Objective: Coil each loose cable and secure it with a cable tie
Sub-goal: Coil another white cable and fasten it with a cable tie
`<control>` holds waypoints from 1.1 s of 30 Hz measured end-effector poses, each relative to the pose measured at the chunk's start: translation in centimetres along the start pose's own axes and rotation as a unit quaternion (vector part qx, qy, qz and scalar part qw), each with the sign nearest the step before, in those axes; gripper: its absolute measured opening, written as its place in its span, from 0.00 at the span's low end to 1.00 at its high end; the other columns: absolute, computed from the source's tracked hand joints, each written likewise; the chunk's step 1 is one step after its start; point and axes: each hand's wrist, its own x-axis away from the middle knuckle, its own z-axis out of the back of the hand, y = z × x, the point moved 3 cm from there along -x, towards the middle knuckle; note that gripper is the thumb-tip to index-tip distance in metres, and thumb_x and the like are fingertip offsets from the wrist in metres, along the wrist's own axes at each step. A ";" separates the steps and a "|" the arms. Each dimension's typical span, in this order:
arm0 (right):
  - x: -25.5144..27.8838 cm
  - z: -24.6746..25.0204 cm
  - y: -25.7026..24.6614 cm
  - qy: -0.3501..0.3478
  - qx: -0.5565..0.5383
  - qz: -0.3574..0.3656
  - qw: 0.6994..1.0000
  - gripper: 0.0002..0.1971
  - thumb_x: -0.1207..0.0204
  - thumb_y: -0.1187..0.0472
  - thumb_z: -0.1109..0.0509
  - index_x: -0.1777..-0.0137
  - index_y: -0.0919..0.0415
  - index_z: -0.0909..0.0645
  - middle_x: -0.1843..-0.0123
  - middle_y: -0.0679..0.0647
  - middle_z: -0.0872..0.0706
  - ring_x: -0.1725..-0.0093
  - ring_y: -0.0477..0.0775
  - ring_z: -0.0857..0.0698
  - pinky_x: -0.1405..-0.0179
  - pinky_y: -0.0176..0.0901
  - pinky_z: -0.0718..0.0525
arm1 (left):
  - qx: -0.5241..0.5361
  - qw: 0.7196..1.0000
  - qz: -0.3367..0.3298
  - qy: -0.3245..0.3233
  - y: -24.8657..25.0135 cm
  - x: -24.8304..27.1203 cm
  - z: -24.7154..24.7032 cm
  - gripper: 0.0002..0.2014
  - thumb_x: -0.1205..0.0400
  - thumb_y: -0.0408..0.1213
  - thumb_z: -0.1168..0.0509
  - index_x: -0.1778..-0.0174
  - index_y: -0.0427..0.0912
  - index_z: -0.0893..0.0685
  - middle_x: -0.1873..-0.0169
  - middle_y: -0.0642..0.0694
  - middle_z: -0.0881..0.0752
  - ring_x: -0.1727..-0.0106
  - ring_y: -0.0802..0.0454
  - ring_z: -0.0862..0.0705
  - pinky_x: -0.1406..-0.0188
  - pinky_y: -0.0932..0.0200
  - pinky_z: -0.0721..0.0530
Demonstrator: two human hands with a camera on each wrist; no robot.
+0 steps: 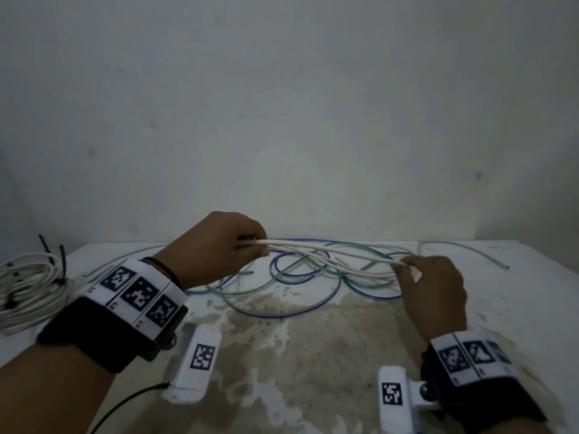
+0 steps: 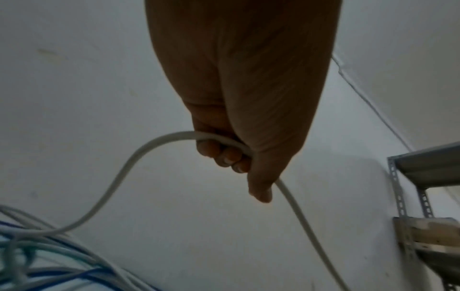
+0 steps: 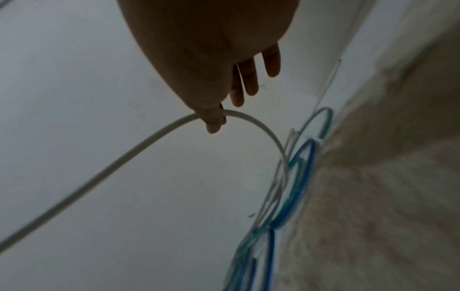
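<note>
Nearest you, your right hand (image 1: 434,286) hangs above the right half of the table (image 1: 517,292), thumb and forefinger pinching the white cable (image 1: 329,250) where it bends. The right wrist view shows that pinch clearly, with the other fingers (image 3: 250,78) straight and spread clear. That light hold probably lets the cable slide as you draw each loop to length.

A little farther in, your left hand (image 1: 225,245) is closed round the same white cable, fingers curled over several gathered strands. The left wrist view shows one strand looping over the curled fingertips (image 2: 225,155) and running out under the thumb. I'd judge this hand to be the anchor that keeps the finished turns together while the other feeds.

Under and beyond the stretched strands, the blue cable (image 1: 282,313) and the green cable (image 1: 354,245) lie in loose tangled loops toward the far edge, not yet coiled. A stray white end (image 1: 463,250) lies near the far right corner.

At the left edge sits a coiled white bundle (image 1: 28,286) with black cable ties (image 1: 61,261) standing up from it, so one cable looks done already.

The only markings are black-and-white square codes on your wristbands (image 1: 138,291); no words or brand can be read.
</note>
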 end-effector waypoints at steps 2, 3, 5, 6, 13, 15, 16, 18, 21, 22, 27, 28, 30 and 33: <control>-1.2 1.7 -0.9 0.022 0.005 0.053 0.998 0.08 0.24 0.61 0.29 0.55 0.67 0.13 0.56 0.69 0.14 0.54 0.69 0.16 0.55 0.57 0.19 | -0.027 0.999 0.029 0.006 -1.7 0.7 0.1 0.17 0.20 0.52 0.37 0.64 0.42 0.14 0.74 0.50 0.19 0.70 0.56 0.22 0.71 0.65 0.30; -1.8 2.5 -1.3 0.021 0.003 0.075 0.997 0.08 0.23 0.60 0.30 0.56 0.66 0.15 0.58 0.67 0.14 0.56 0.67 0.17 0.57 0.56 0.20 | -0.035 0.998 0.046 0.017 -2.4 1.0 0.2 0.20 0.21 0.54 0.41 0.66 0.41 0.16 0.75 0.48 0.20 0.71 0.54 0.22 0.71 0.63 0.30; -3.1 3.6 -2.1 0.003 0.004 0.101 0.995 0.10 0.20 0.59 0.33 0.59 0.65 0.20 0.64 0.64 0.17 0.62 0.64 0.19 0.62 0.51 0.25 | -0.041 0.995 0.074 0.051 -3.3 1.3 0.6 0.20 0.20 0.53 0.43 0.71 0.42 0.22 0.78 0.49 0.25 0.73 0.56 0.26 0.72 0.60 0.32; -3.6 4.2 -2.5 0.000 0.011 0.114 0.993 0.11 0.19 0.60 0.34 0.60 0.66 0.22 0.65 0.64 0.19 0.64 0.63 0.22 0.64 0.49 0.29 | -0.042 0.993 0.087 0.071 -3.8 1.4 0.8 0.20 0.18 0.50 0.41 0.73 0.44 0.25 0.79 0.50 0.27 0.74 0.57 0.28 0.73 0.59 0.34; -6.7 9.6 -2.5 0.046 0.044 0.125 0.990 0.22 0.22 0.51 0.46 0.56 0.65 0.15 0.61 0.70 0.14 0.60 0.71 0.15 0.63 0.49 0.26 | -0.066 0.958 0.203 0.190 -7.7 3.1 3.1 0.15 0.16 0.37 0.37 0.68 0.35 0.21 0.75 0.41 0.22 0.68 0.40 0.23 0.68 0.55 0.37; -7.0 10.7 -3.0 0.031 0.033 0.106 0.993 0.23 0.22 0.47 0.46 0.63 0.64 0.18 0.68 0.64 0.18 0.64 0.67 0.18 0.66 0.48 0.29 | -0.041 0.950 0.250 0.181 -8.9 3.5 3.2 0.15 0.15 0.40 0.39 0.66 0.38 0.20 0.71 0.43 0.21 0.63 0.42 0.23 0.64 0.55 0.36; -6.9 10.8 -3.6 0.010 0.031 0.103 0.994 0.23 0.21 0.46 0.43 0.66 0.64 0.20 0.71 0.61 0.21 0.65 0.65 0.19 0.66 0.47 0.32 | 0.003 0.942 0.281 0.182 -9.5 3.7 3.2 0.16 0.14 0.43 0.40 0.65 0.39 0.19 0.69 0.44 0.19 0.61 0.43 0.22 0.62 0.55 0.33; -6.4 10.4 -5.2 -0.049 0.033 0.092 0.994 0.18 0.20 0.49 0.34 0.64 0.63 0.21 0.67 0.59 0.21 0.62 0.62 0.21 0.61 0.45 0.33 | 0.198 0.893 0.327 0.237 -9.9 3.7 3.1 0.15 0.15 0.47 0.38 0.62 0.42 0.15 0.64 0.44 0.14 0.56 0.44 0.17 0.52 0.51 0.21; -5.1 9.0 -7.5 -0.122 -0.012 0.066 0.990 0.14 0.21 0.50 0.33 0.58 0.61 0.19 0.62 0.58 0.20 0.58 0.58 0.23 0.57 0.44 0.31 | 0.415 0.786 0.343 0.304 -8.0 2.9 3.7 0.12 0.15 0.43 0.38 0.61 0.42 0.17 0.65 0.42 0.15 0.58 0.47 0.16 0.47 0.49 0.17; -4.7 8.4 -8.2 -0.138 -0.041 0.062 0.988 0.13 0.22 0.50 0.32 0.59 0.61 0.18 0.64 0.56 0.20 0.59 0.59 0.21 0.57 0.45 0.28 | 0.452 0.765 0.336 0.313 -7.2 2.4 4.2 0.12 0.14 0.42 0.38 0.61 0.41 0.17 0.66 0.42 0.15 0.60 0.48 0.16 0.49 0.52 0.16; -2.6 5.2 -11.0 -0.189 -0.137 0.073 0.970 0.09 0.23 0.51 0.30 0.57 0.56 0.17 0.75 0.49 0.22 0.75 0.49 0.21 0.64 0.49 0.17 | 0.544 0.729 0.262 0.322 -3.1 0.1 7.0 0.13 0.13 0.42 0.41 0.60 0.40 0.20 0.70 0.45 0.15 0.65 0.51 0.14 0.55 0.54 0.11; -2.2 4.6 -11.3 -0.198 -0.155 0.074 0.965 0.09 0.24 0.50 0.29 0.54 0.56 0.17 0.76 0.48 0.22 0.77 0.45 0.21 0.66 0.45 0.20 | 0.553 0.726 0.254 0.319 -2.5 -0.2 7.3 0.13 0.13 0.42 0.41 0.60 0.40 0.20 0.69 0.45 0.15 0.65 0.51 0.14 0.55 0.53 0.11; -1.4 3.3 -11.7 -0.228 -0.197 0.064 0.951 0.14 0.27 0.48 0.27 0.47 0.54 0.19 0.77 0.46 0.23 0.76 0.42 0.23 0.67 0.41 0.25 | 0.574 0.717 0.245 0.311 -1.6 -0.7 7.4 0.12 0.14 0.42 0.41 0.59 0.40 0.20 0.69 0.44 0.16 0.66 0.51 0.13 0.56 0.53 0.10; -0.1 1.9 -11.7 -0.266 -0.218 0.054 0.937 0.18 0.29 0.46 0.25 0.43 0.49 0.22 0.74 0.42 0.27 0.74 0.39 0.25 0.70 0.38 0.29 | 0.608 0.696 0.243 0.295 -1.0 -0.9 6.9 0.13 0.14 0.43 0.39 0.59 0.39 0.20 0.70 0.45 0.15 0.66 0.50 0.12 0.58 0.53 0.10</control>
